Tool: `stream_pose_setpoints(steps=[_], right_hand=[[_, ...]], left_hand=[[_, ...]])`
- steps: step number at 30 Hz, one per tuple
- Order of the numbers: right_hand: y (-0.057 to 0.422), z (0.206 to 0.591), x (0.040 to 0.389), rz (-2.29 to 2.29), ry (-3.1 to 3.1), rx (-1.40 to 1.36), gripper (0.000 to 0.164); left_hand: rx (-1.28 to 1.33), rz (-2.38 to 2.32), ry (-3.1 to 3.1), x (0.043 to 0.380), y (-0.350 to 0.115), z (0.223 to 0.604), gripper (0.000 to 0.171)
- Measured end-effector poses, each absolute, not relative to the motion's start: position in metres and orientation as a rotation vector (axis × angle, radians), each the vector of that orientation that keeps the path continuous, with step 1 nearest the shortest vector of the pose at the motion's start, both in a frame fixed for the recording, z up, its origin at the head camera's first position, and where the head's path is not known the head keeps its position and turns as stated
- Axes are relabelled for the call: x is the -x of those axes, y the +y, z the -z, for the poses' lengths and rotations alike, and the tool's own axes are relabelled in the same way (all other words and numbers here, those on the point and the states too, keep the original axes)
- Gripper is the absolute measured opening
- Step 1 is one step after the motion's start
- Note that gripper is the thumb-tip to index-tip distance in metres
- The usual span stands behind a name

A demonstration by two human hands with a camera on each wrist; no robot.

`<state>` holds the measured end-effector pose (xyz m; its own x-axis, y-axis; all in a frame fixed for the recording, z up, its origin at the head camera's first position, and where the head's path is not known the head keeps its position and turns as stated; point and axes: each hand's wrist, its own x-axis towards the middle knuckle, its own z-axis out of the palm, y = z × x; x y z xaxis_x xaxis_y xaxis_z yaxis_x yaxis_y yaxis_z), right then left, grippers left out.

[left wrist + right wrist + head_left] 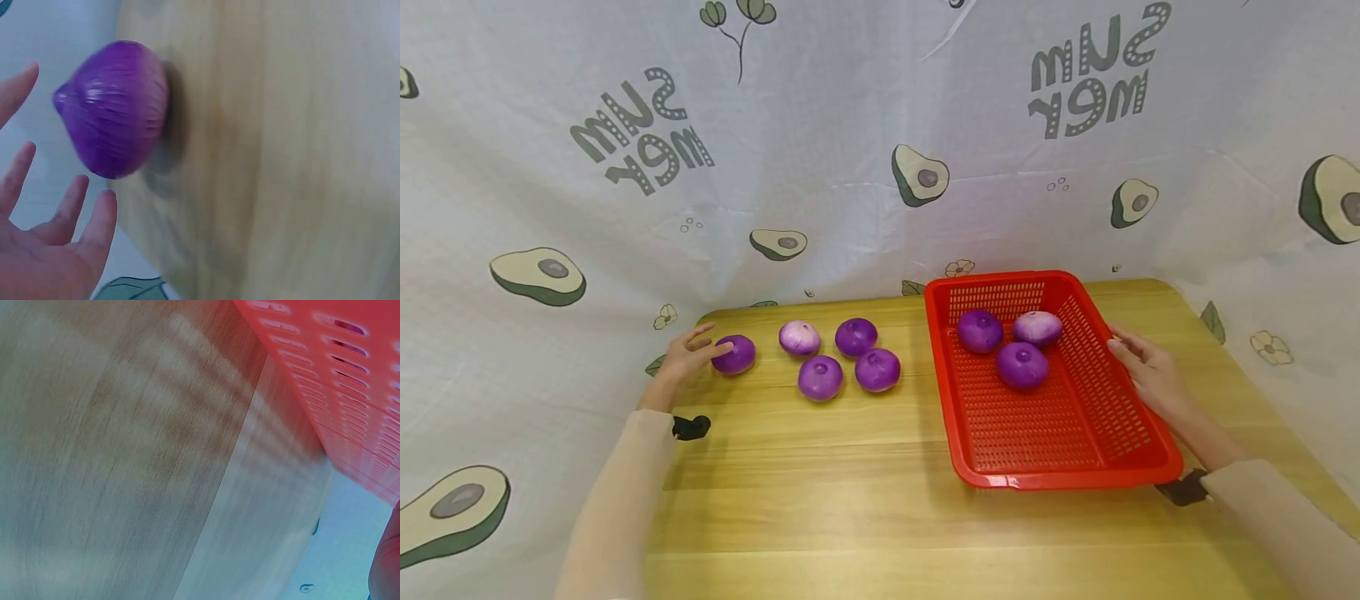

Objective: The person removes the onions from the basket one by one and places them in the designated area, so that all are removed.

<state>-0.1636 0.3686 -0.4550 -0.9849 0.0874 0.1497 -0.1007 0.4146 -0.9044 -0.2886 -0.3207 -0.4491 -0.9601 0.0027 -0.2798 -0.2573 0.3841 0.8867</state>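
My left hand [683, 360] is at the table's left end, fingers spread around a purple onion [739, 355]. In the left wrist view, the onion [119, 109] lies on its side just beyond the straight fingertips [107, 206]. On the right, my right hand [1156, 379] grips the right rim of a red plastic basket [942, 383]. Two purple onions and one paler onion [1037, 328] sit in the far part of this basket. The right wrist view shows its slotted side wall [350, 381] and part of a finger [384, 562].
Several more onions stand grouped between the left hand and the basket, among them a pale one [799, 338] and a purple one [877, 370]. They rest on a wooden table [805, 492]. A white cloth with avocado prints [850, 192] hangs behind the table.
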Motion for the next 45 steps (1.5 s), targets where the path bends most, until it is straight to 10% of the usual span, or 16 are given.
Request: stream_pose_setpoints(steps=[45], right_hand=[[0.369, 0.453, 0.163, -1.577, -2.515, -0.012, 0.057]], left_hand=[[-0.165, -2.012, 2.043, 0.298, -0.11, 0.343, 0.063]])
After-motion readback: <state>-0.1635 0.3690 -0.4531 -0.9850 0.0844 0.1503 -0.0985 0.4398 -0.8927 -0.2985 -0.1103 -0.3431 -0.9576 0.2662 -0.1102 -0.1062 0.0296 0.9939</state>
